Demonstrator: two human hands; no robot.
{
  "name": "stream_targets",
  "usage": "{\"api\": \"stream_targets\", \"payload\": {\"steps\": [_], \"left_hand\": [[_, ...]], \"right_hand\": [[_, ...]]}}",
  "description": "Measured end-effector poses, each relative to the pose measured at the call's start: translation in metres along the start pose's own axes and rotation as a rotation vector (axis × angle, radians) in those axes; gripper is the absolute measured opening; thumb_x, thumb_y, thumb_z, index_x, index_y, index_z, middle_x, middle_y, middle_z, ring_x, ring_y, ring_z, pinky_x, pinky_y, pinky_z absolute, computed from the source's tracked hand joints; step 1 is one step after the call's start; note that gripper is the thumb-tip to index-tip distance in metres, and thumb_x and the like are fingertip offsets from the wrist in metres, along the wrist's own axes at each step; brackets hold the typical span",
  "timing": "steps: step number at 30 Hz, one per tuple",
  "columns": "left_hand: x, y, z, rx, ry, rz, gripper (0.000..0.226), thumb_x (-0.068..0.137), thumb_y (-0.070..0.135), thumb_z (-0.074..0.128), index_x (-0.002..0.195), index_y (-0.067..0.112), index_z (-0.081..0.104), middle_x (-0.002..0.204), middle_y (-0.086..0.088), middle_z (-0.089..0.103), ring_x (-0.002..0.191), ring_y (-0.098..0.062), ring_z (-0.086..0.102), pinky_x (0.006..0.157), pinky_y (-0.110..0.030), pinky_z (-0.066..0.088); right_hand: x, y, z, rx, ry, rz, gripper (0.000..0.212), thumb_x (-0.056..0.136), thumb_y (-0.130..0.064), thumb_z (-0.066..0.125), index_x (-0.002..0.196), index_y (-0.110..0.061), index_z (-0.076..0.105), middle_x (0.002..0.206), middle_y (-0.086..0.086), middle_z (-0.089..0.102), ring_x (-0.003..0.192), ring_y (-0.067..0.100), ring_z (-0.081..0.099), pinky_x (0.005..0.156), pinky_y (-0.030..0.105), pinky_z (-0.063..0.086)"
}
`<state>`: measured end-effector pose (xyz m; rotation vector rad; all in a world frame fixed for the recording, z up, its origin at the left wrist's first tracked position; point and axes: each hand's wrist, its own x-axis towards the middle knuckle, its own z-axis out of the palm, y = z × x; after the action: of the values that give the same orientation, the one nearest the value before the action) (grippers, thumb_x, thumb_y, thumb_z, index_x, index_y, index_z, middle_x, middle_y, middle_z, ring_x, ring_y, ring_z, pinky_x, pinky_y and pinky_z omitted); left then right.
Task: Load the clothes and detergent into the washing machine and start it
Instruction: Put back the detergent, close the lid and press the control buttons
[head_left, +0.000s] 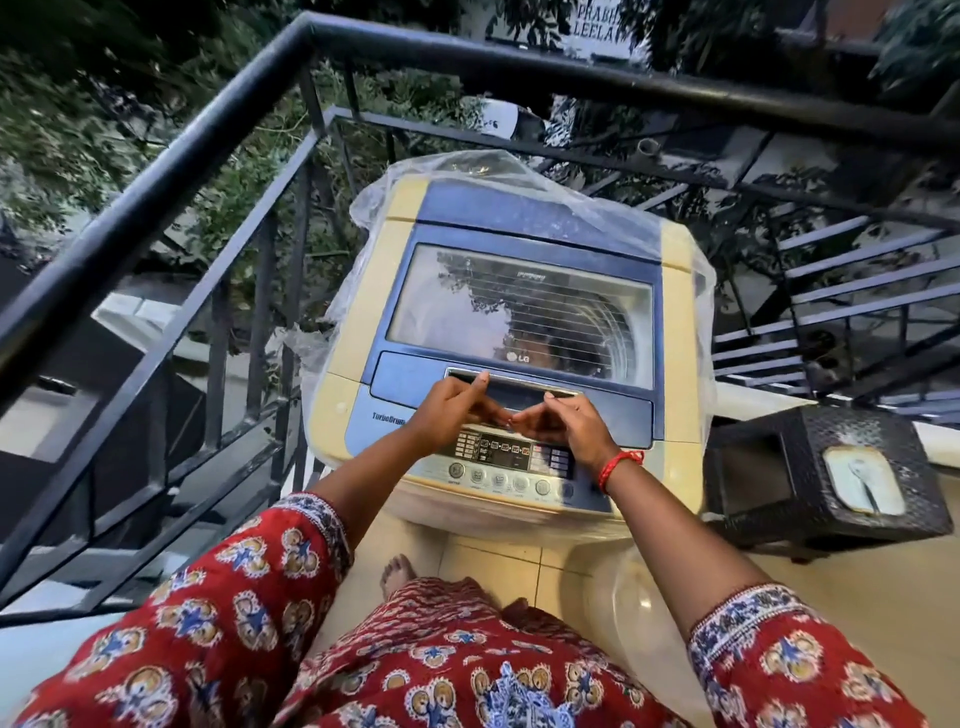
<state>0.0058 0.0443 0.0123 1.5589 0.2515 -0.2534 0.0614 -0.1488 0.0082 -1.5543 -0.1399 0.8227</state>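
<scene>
- Both hands, left hand and right hand, are reaching the lid handle of the washing machine, fingers loosely curled, gripping nothing
- Hooking fingertips under evenly should be helping the lid lift straight

"LG" stands on the washing machine lid, "TurboDrum" on its front panel; a sign beyond the railing reads "PRABH… LEELA".

left: railing close beside washing machine | right: dark stool just beside it | lid closed, nothing on it
</scene>
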Motion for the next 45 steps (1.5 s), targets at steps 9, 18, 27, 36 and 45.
{"api": "stream_targets", "payload": {"steps": [9,18,27,36,45], "left_hand": [[0.016,0.0,-0.016,-0.07,-0.148,-0.112,0.05,0.103,0.025,0.038,0.081,-0.007,0.069,0.08,-0.01,0.076,0.082,-0.023,0.072,0.074,-0.025,0.057],[0.012,-0.011,-0.013,-0.076,-0.115,-0.061,0.044,0.102,0.015,0.038,0.082,-0.008,0.07,0.083,-0.012,0.075,0.088,-0.026,0.072,0.077,-0.025,0.055],[0.01,-0.006,-0.012,-0.105,-0.106,-0.063,0.047,0.101,0.012,0.039,0.07,0.008,0.073,0.082,-0.012,0.075,0.088,-0.028,0.071,0.079,-0.028,0.056],[0.01,-0.005,-0.011,-0.155,-0.108,-0.079,0.052,0.101,0.01,0.038,0.064,0.008,0.075,0.077,-0.009,0.075,0.083,-0.022,0.072,0.077,-0.026,0.056],[0.008,-0.002,-0.009,-0.158,-0.105,-0.07,0.052,0.101,0.007,0.037,0.065,0.008,0.074,0.074,-0.007,0.075,0.078,-0.019,0.072,0.074,-0.024,0.056]], "right_hand": [[0.008,0.006,-0.006,-0.009,-0.051,-0.009,0.042,0.103,-0.013,0.033,0.103,0.012,0.067,0.094,0.013,0.074,0.091,0.02,0.07,0.076,0.024,0.054],[0.009,0.01,-0.007,-0.025,-0.075,-0.06,0.043,0.103,-0.013,0.033,0.102,0.015,0.066,0.099,0.022,0.072,0.096,0.028,0.07,0.085,0.03,0.055],[0.01,0.01,-0.008,-0.012,-0.093,-0.036,0.043,0.103,-0.014,0.032,0.103,0.012,0.067,0.097,0.015,0.074,0.097,0.025,0.07,0.083,0.028,0.056],[0.009,0.009,-0.008,-0.009,-0.105,-0.032,0.043,0.104,-0.015,0.032,0.102,0.008,0.068,0.095,0.01,0.075,0.096,0.021,0.07,0.079,0.024,0.054],[0.01,0.008,-0.008,-0.023,-0.103,-0.037,0.043,0.104,-0.017,0.033,0.1,0.005,0.07,0.098,0.014,0.074,0.099,0.027,0.069,0.087,0.033,0.055]]}}
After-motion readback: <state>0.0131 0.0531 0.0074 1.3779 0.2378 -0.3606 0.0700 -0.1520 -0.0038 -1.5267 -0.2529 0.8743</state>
